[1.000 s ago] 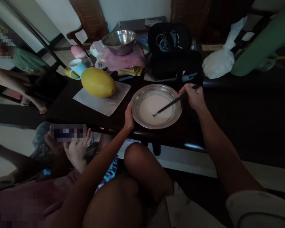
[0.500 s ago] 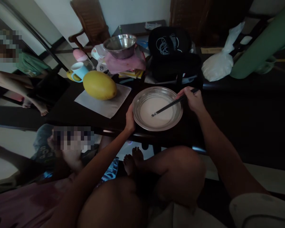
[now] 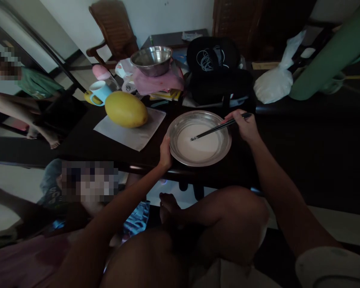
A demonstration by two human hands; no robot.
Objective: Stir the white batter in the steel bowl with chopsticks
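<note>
A steel bowl point(image 3: 174, 154) of white, milky liquid point(image 3: 198, 146) stands near the front edge of the dark table. My left hand point(image 3: 166, 152) grips the bowl's left side, its fingers partly hidden behind the rim. In my right hand point(image 3: 244, 126), at the bowl's upper right, is a pair of black chopsticks point(image 3: 217, 128). They slant down to the left, and their whitened tips are over or at the liquid's surface; I cannot tell whether they touch it.
Left of the bowl, a large yellow melon point(image 3: 126, 110) lies on a pale cloth point(image 3: 138, 138). Behind are a light blue mug point(image 3: 100, 92), another steel bowl point(image 3: 153, 64) on pink cloth, and an open black case point(image 3: 214, 60). A knotted bag of white powder point(image 3: 273, 86) stands right. Other people sit left.
The chopstick tips have shifted slightly left and up within the bowl. Both hands keep their holds. My foot below the table has moved a little.
</note>
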